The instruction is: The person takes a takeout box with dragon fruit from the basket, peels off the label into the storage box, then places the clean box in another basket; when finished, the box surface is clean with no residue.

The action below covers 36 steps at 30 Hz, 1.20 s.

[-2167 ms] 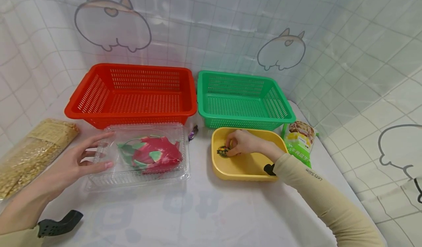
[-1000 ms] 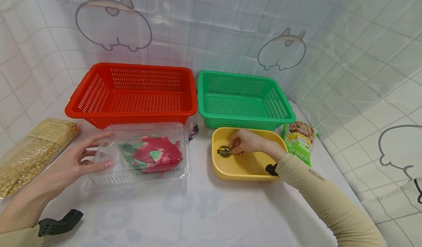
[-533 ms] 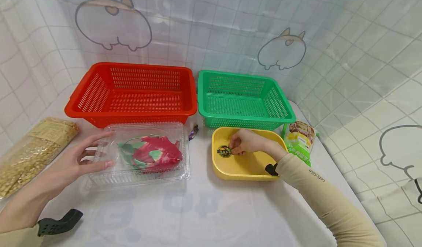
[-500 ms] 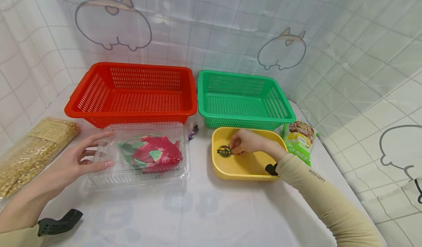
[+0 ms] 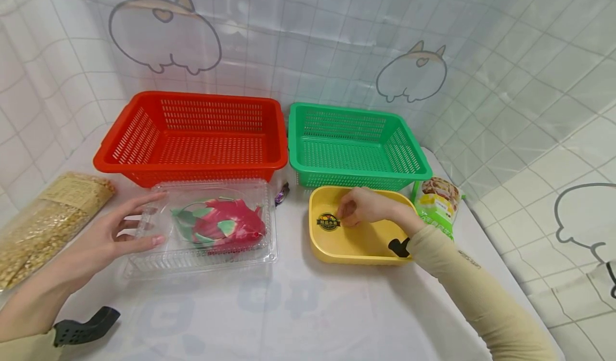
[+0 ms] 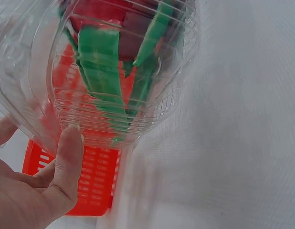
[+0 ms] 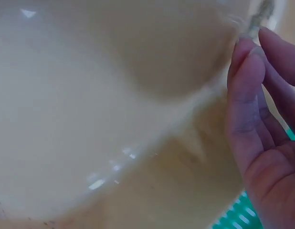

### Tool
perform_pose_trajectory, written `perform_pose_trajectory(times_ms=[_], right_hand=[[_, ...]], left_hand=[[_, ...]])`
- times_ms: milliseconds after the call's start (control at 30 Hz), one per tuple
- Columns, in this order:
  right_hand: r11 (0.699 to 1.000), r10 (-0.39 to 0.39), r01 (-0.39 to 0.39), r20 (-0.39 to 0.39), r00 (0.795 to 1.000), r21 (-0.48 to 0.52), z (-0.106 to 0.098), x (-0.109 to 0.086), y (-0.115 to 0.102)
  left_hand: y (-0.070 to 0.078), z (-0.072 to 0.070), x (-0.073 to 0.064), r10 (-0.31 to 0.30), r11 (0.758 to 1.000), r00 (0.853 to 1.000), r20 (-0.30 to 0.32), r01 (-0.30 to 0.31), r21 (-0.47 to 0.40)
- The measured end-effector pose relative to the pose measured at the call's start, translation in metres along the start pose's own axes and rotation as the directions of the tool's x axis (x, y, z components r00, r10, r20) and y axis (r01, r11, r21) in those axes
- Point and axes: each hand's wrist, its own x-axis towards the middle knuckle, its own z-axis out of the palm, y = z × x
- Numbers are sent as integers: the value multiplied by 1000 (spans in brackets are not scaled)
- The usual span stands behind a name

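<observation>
In the head view my left hand [image 5: 103, 240] holds the left end of a clear plastic clamshell box [image 5: 159, 256], thumb in front and fingers behind. Inside lies a pink dragon fruit [image 5: 240, 224] with green scales. The left wrist view shows the thumb tip [image 6: 70, 136] against the ribbed plastic. My right hand [image 5: 368, 208] is inside a yellow tub [image 5: 375, 243], bent fingers just right of a dark fruit sticker [image 5: 328, 222]. In the right wrist view the thumb and forefinger tips stand slightly apart, close to the sticker [image 7: 259, 19]. Whether they touch its edge is unclear.
A red basket [image 5: 212, 167] and a green basket [image 5: 356, 174] stand behind. Between box and tub lies a small purple-wrapped item [image 5: 283, 194]. A bag of pale kernels [image 5: 53, 216] lies far left; a green snack bag [image 5: 439, 206] lies right of the tub.
Over these frames my right hand shifts slightly right, and more of the dark sticker shows beside its fingers. The left hand and the clear box stay in place.
</observation>
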Motion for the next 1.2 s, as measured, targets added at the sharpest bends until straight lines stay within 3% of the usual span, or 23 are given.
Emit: perform_pose_trajectory(times_ms=[167,367,500,667,867,1200], right_hand=[[1000,-18,18,-45,999,4,-10,-6,-12],[985,30,-5,-140,990,174,-16,-15,-42],[950,72,1,-220,973,312,-13,-20,-66],[900,83,52,-287,954,433,0,-22,-92],[883,88,74,-317,944,464,24,-14,-117],[815,60,111,-273,960,569,55,7,-138]], left_hand=[[0,1,0,-12,1000,1000,2,12,5],[-2,0,1,1,1000,1000,0,-1,4],[-2,1,2,8,1000,1000,1,-8,8],[-2,1,2,25,1000,1000,6,-25,-1],[-4,1,2,37,999,999,0,-37,1],[-3,1,2,12,1000,1000,-5,-12,10]])
